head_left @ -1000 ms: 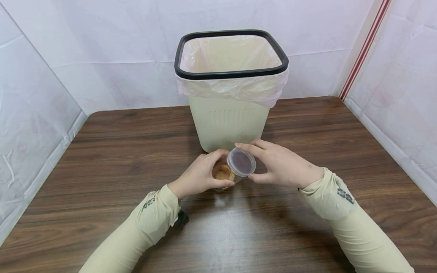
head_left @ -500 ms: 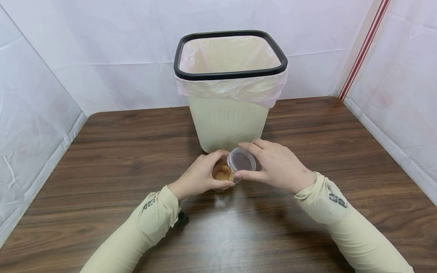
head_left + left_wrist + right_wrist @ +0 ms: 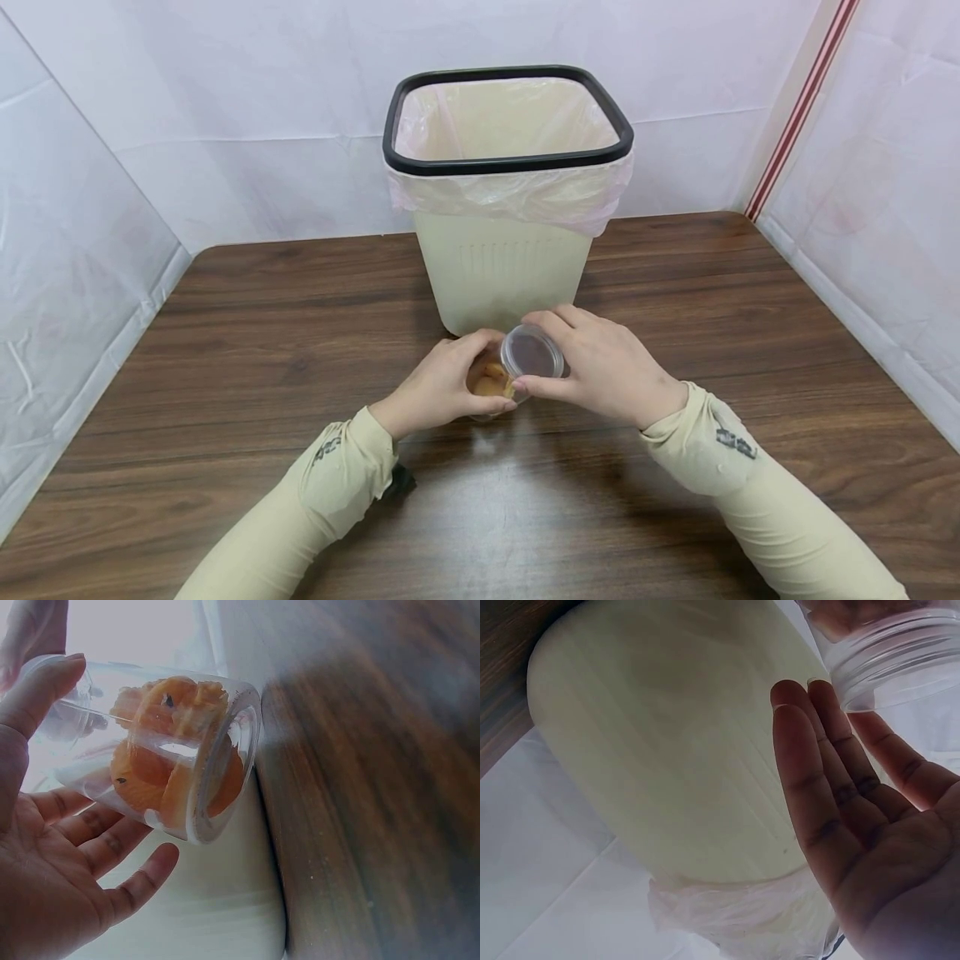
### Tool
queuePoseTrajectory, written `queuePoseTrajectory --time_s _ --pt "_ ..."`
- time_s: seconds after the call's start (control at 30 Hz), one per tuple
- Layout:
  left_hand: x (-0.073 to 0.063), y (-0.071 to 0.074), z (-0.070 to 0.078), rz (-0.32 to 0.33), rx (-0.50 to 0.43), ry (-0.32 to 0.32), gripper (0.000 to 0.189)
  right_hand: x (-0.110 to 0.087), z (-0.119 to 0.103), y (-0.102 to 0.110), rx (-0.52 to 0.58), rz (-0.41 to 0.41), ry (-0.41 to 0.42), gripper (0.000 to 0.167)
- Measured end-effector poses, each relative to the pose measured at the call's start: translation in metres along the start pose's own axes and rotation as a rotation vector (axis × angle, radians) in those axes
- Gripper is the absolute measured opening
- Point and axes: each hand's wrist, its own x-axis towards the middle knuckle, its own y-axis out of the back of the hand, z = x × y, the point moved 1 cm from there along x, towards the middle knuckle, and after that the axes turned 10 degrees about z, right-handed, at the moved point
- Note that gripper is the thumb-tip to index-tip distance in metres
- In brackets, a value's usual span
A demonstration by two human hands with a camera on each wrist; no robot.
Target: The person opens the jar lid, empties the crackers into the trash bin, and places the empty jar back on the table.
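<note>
A clear plastic jar [image 3: 491, 386] leans to the right, low over the table; orange pieces [image 3: 169, 742] with small dark specks lie at its bottom end. My left hand [image 3: 442, 385] grips the jar's body between thumb and fingers. In the left wrist view its thumb presses near the jar's neck, and the other fingers curve beneath. My right hand [image 3: 600, 367] has thumb and forefinger on either side of the jar's round top [image 3: 532, 352]. The right wrist view shows that top's clear ridged rim [image 3: 900, 664], with one finger against it and the other fingers extended below.
A cream bin [image 3: 502, 267] with a black rim and a pinkish liner bag [image 3: 517, 196] stands directly behind the hands. White sheeting [image 3: 262, 100] encloses the back and sides of the dark wooden table [image 3: 247, 333]. A small black object [image 3: 401, 482] shows beneath the left sleeve.
My right hand has shifted slightly left, its thumb moving in from beside the jar's top to its lower edge. The left hand and the jar are nearly still.
</note>
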Motion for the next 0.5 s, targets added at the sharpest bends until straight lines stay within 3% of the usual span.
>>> queuePoseTrajectory --time_s 0.5 --pt "-0.0001 -0.0005 -0.0007 0.0 0.002 -0.005 0.061 0.0017 0.0015 0.0018 0.078 -0.007 0.054 0.068"
